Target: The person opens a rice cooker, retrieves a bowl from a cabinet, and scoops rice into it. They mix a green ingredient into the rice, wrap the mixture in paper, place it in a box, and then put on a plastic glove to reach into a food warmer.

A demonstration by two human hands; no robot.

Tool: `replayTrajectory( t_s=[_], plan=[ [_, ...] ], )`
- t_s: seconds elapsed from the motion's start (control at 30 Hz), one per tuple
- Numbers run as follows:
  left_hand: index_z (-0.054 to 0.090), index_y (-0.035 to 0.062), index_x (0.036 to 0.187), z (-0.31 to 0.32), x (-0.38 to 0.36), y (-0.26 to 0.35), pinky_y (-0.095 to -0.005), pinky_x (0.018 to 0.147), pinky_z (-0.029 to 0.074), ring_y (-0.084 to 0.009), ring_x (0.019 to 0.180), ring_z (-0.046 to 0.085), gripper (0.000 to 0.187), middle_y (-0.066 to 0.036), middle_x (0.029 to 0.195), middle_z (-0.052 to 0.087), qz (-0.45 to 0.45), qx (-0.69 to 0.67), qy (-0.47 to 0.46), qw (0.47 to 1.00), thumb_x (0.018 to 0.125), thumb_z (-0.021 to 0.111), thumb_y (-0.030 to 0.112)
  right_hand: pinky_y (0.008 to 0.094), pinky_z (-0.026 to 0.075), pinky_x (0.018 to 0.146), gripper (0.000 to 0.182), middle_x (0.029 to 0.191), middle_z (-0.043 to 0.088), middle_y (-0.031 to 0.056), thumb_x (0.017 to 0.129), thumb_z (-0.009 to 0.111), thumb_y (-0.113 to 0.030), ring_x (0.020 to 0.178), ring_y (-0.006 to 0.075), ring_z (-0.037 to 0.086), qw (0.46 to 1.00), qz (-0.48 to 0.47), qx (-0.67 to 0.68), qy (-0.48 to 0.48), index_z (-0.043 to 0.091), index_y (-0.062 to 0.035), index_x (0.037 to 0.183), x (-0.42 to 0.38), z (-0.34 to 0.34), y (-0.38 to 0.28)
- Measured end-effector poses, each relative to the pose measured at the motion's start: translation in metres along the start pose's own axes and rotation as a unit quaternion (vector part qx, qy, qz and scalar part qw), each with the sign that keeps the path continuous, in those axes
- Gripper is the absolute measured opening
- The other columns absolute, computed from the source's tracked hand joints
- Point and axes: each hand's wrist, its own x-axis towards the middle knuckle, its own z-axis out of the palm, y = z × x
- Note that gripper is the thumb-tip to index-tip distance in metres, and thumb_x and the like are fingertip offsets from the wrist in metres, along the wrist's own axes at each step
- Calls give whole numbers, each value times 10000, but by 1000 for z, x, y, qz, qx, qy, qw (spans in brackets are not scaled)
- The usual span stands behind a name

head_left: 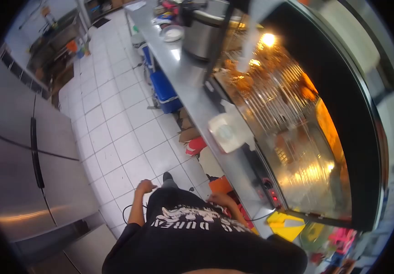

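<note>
My left hand [146, 186] hangs beside my body over the white tiled floor [128, 141], its fingers loosely curled with nothing visible in them. On the other side, my right hand [219, 199] is low by the counter's edge, close to an orange box-like item [219, 185] underneath. Motion blur hides how its fingers are set. Neither hand appears to touch the steel counter [197, 107]. A white box-like item [229, 131] lies on that counter, in front of a lit glass display cabinet [288, 173] with browned food [245, 82] on its wire rack.
Steel refrigerator doors [64, 150] line the left side. Below the counter are a blue container [166, 91] and a red item [196, 146]. A large metal pot [201, 36] and a bowl [172, 33] stand farther along. Yellow item [286, 226] lies near the cabinet's near corner.
</note>
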Motion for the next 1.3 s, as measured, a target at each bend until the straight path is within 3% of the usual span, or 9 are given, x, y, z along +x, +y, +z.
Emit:
replayTrajectory(
  t_s=[0.1, 0.13, 0.23, 0.37, 0.43, 0.6, 0.97, 1.13, 1.3],
  plan=[
    [678, -13, 1007, 20, -44, -84, -347, 647, 544, -209, 724, 693, 329, -136, 819, 720, -147, -351, 138, 914, 842, 656, 271, 365, 526, 605, 255, 690, 671, 89, 875, 623, -270, 572, 207, 647, 989, -141, -50, -2, 698, -27, 895, 72, -46, -74],
    [678, -3, 967, 3, -66, -86, -317, 604, 523, -148, 647, 660, 311, -103, 713, 697, -203, -503, 251, 802, 861, 651, 288, 356, 525, 598, 249, 692, 672, 93, 878, 614, -258, 581, 202, 651, 981, -181, -64, 36, 696, -23, 893, 97, -59, -92],
    [688, 2, 865, -42, -75, -117, -307, 589, 507, -147, 608, 633, 322, -84, 664, 674, -283, -521, 406, 695, 880, 627, 318, 292, 523, 634, 235, 751, 683, 90, 914, 564, -225, 634, 162, 651, 986, -152, -30, 56, 675, -20, 887, 154, -120, -185],
    [643, -6, 889, -62, -15, -182, -293, 589, 498, -152, 622, 632, 227, -79, 677, 661, -303, -583, 325, 680, 845, 660, 217, 287, 509, 579, 174, 728, 678, 94, 893, 604, -169, 617, 141, 640, 978, -120, 109, 134, 664, -6, 889, 214, -180, -253],
    [640, 3, 858, -63, 37, -199, -303, 577, 503, -163, 628, 646, 258, -74, 639, 652, -141, -626, 376, 669, 853, 673, 259, 288, 501, 556, 173, 686, 670, 91, 886, 607, -158, 599, 131, 633, 959, -145, 160, 182, 660, 6, 895, 249, -198, -267],
    [651, 0, 850, -221, 110, -222, -333, 613, 514, -195, 617, 653, 376, -111, 595, 640, -213, -446, 274, 825, 916, 584, 364, 279, 479, 569, 206, 679, 651, 72, 914, 596, -187, 598, 129, 611, 948, -125, 164, 244, 655, 9, 902, 341, -268, -329],
    [600, 3, 1065, -607, 251, -382, -265, 674, 517, -139, 748, 647, 210, -80, 844, 669, -24, -585, 415, 696, 904, 622, 136, 340, 523, 715, 196, 791, 695, 156, 888, 608, -129, 769, 249, 696, 814, -333, -16, 477, 667, -2, 1025, 587, -588, -648],
    [586, -18, 1091, -740, 350, -449, -251, 685, 512, -135, 754, 644, 252, -81, 860, 664, 52, -612, 408, 676, 906, 645, 143, 479, 496, 844, 395, 920, 676, 151, 815, 716, -347, 981, 344, 638, 773, -78, -351, 523, 632, -55, 1068, 707, -675, -705],
    [545, -18, 1174, -838, 454, -501, -242, 658, 508, -159, 706, 658, 332, -119, 893, 673, 80, -650, 340, 675, 913, 636, 164, 551, 456, 859, 350, 977, 662, 138, 813, 704, -321, 995, 354, 618, 705, 20, -359, 611, 625, -75, 1049, 801, -709, -692]
  ],
)
